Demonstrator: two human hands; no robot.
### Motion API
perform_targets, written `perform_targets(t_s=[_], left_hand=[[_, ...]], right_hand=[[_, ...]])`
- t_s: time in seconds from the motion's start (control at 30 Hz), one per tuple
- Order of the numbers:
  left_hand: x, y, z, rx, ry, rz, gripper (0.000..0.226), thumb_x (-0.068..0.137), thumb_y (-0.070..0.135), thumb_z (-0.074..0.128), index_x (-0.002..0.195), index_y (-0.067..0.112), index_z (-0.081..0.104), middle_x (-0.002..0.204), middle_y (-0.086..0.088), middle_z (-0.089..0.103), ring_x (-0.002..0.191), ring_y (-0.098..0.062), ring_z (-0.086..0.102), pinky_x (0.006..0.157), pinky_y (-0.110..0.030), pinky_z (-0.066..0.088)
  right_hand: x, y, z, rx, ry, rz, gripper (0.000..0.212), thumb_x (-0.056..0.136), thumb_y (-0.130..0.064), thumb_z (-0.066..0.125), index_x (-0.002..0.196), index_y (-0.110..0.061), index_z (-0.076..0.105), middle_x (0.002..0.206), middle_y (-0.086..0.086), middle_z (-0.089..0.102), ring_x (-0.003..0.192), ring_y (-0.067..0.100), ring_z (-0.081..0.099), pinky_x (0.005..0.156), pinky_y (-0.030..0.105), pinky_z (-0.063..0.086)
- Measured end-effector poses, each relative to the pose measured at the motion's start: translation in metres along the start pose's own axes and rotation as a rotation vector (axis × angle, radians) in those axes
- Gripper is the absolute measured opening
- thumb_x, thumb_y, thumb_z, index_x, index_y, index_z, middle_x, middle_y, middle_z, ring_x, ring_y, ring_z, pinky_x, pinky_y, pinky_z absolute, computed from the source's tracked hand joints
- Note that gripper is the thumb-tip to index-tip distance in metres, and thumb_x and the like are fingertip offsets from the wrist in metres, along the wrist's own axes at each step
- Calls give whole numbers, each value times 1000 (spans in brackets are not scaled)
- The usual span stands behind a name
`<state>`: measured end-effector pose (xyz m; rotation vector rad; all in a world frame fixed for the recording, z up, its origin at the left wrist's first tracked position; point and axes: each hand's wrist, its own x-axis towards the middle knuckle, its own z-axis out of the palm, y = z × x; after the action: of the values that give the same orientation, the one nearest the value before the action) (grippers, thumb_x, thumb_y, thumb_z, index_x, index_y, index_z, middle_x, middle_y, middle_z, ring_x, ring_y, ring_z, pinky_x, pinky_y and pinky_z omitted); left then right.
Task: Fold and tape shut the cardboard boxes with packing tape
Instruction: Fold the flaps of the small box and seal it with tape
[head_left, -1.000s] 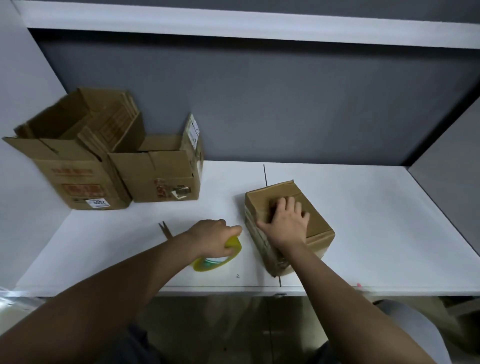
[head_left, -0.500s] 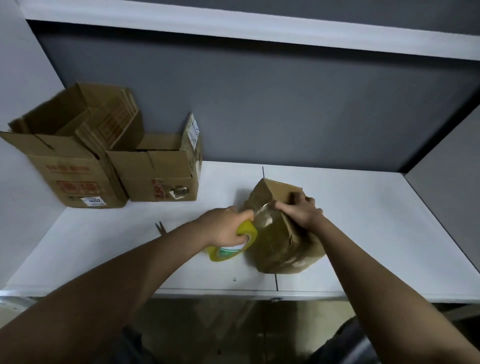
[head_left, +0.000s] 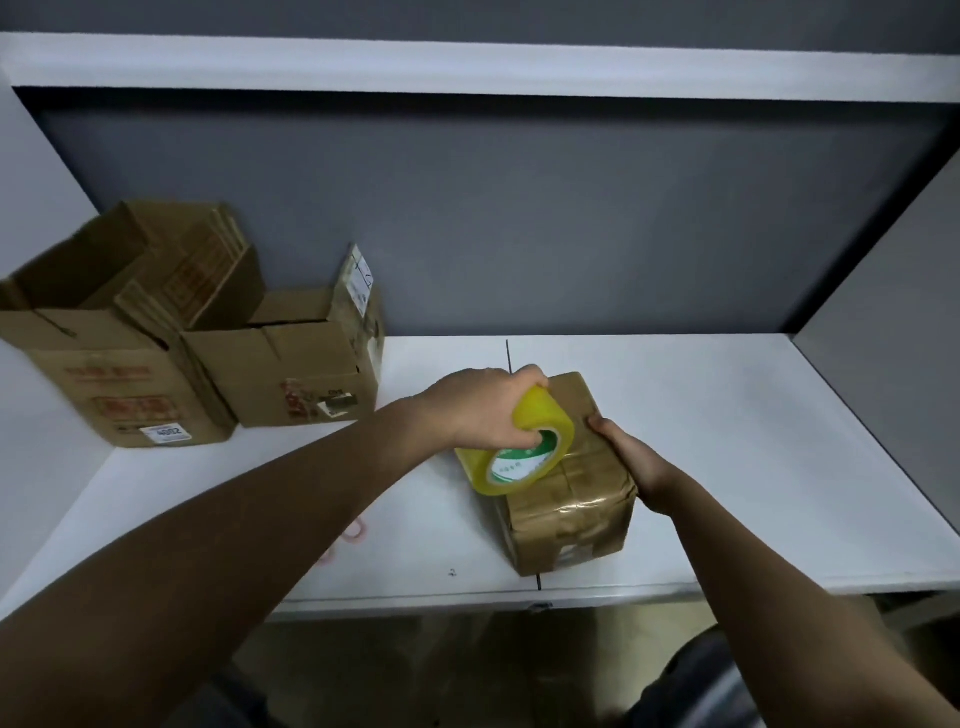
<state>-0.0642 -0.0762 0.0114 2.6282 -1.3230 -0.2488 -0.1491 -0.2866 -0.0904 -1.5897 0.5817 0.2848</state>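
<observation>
A small closed cardboard box (head_left: 571, 499) lies on the white table (head_left: 727, 441), its top wrapped in shiny clear tape. My left hand (head_left: 478, 410) grips a yellowish roll of packing tape (head_left: 519, 452) and holds it over the box's left top edge. My right hand (head_left: 631, 462) clasps the box's right side, fingers on its top edge. Two open cardboard boxes stand at the back left: a large one (head_left: 114, 374) and a smaller one (head_left: 291, 374) beside it.
Pink-handled scissors (head_left: 348, 535) lie on the table, mostly hidden under my left forearm. A grey partition wall runs behind the table and along its right side. The table's front edge is just in front of the small box.
The small box has been turned over and set down with a taped face up. My left hand lifted the tape roll from the table onto the box. My right hand shifted to its right side.
</observation>
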Motion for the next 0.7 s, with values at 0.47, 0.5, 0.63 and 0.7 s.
perform_targets(t_s=[0.47,0.5,0.63,0.7], left_hand=[[0,12,31,-395,250,-2,49,82,50,67,118,30,41,106,3,60,91,-19,58,72,-30,45],[1,11,30,-425,248,8,48,82,50,68,118,30,43,104,4,61,91,-18,58,73,-31,48],[8,2,19,-417,242,48,48,82,50,67,121,30,46,108,2,63,96,-18,60,83,-34,50],[14,-1,10,-193,221,95,50,83,55,62,123,30,44,110,-1,63,99,-22,59,83,-34,48]], right_hand=[[-31,36,18,-1184,357,-479,91,78,-68,0,155,-19,5,162,-3,1,148,9,-10,120,29,-1],[-31,34,18,-1222,349,-475,96,77,-74,-2,155,-19,3,162,-4,-1,147,8,-13,119,28,-4],[-34,29,20,-1281,309,-460,109,71,-84,-5,155,-16,-1,162,-3,-4,147,8,-12,119,27,-5],[-35,27,21,-1253,285,-455,110,69,-85,-4,155,-16,-2,162,-3,-4,147,8,-11,120,27,-2]])
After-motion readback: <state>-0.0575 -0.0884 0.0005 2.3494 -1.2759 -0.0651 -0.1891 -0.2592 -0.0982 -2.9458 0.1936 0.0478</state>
